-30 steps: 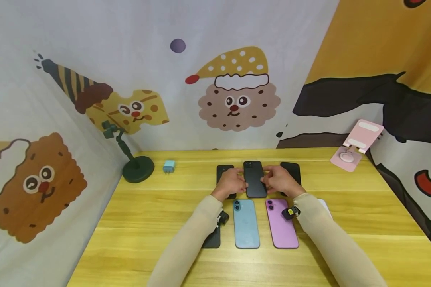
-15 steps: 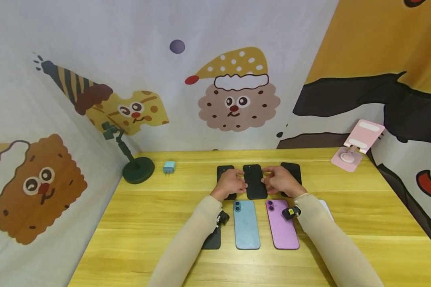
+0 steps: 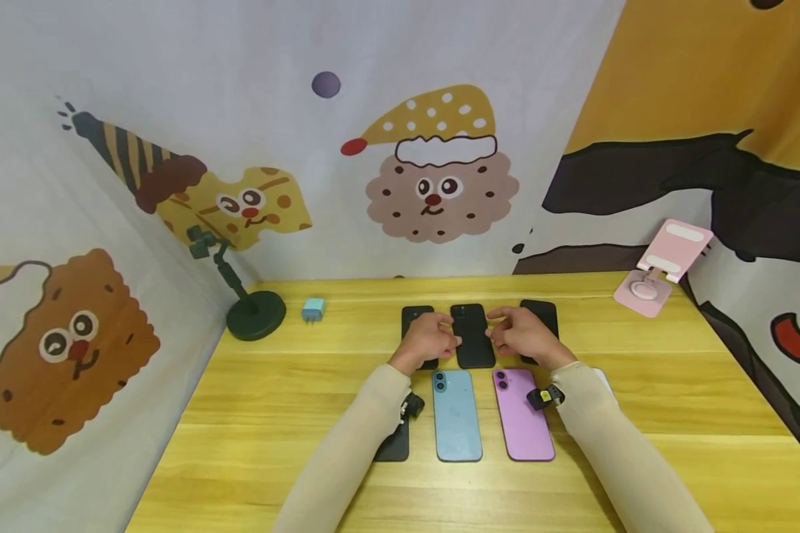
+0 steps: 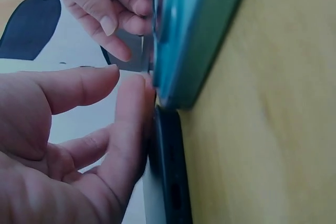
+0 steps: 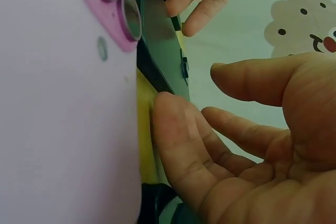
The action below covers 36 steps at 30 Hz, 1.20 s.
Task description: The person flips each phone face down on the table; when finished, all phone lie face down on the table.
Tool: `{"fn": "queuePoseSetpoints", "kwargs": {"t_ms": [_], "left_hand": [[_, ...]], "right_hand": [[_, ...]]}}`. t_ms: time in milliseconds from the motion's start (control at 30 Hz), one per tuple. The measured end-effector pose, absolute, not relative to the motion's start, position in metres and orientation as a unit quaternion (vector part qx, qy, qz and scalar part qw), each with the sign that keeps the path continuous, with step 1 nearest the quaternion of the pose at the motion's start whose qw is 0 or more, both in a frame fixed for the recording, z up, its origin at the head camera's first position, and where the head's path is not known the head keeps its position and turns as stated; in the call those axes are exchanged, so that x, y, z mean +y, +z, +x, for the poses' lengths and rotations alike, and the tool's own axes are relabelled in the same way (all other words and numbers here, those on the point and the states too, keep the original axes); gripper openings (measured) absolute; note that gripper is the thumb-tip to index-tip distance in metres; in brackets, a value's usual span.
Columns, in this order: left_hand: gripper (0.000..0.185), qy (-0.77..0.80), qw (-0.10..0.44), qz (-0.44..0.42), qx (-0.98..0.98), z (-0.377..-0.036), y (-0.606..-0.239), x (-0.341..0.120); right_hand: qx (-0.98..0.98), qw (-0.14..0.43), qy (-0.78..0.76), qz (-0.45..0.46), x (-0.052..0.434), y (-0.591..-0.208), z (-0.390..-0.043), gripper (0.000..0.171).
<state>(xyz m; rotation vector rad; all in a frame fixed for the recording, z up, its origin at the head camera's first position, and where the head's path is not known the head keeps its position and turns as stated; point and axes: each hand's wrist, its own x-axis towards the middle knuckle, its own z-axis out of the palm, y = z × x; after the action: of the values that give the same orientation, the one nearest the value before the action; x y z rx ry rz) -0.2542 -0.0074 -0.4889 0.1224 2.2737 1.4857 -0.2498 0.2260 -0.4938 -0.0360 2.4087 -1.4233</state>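
A black phone lies back up on the table in the middle of the rear row. My left hand is at its left edge, over another black phone. On the other side, my right hand is close to the phone's right edge and partly covers a third black phone. The left wrist view shows the left hand with thumb and fingers apart, nothing between them. In the right wrist view, the right hand has its fingers loosely bent and holds nothing.
Nearer lie a light blue phone, a pink phone, a dark phone under the left sleeve and a white one by the right sleeve. Behind are a green stand, a blue charger plug and a pink phone stand.
The middle black phone, raised a second ago with both hands at its sides, has come down flat on the table. My right fingers have loosened from its edge.
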Motion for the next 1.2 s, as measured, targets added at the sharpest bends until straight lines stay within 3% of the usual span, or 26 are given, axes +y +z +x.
{"fn": "queuePoseSetpoints", "kwargs": {"t_ms": [233,633,1200], "left_hand": [[0.047,0.497,0.190,0.072,0.844,-0.248,-0.485,-0.001],[0.046,0.539,0.187,0.116,0.813,-0.247,-0.483,0.023],[0.044,0.545,0.197,0.124,0.805,-0.239,-0.483,0.070]], "right_hand": [[0.868,0.141,-0.475,-0.030,0.233,-0.491,-0.245,0.050],[0.875,0.097,-0.471,-0.057,0.255,-0.486,-0.237,0.048],[0.888,0.060,-0.455,-0.018,0.299,-0.489,-0.218,0.048]]}}
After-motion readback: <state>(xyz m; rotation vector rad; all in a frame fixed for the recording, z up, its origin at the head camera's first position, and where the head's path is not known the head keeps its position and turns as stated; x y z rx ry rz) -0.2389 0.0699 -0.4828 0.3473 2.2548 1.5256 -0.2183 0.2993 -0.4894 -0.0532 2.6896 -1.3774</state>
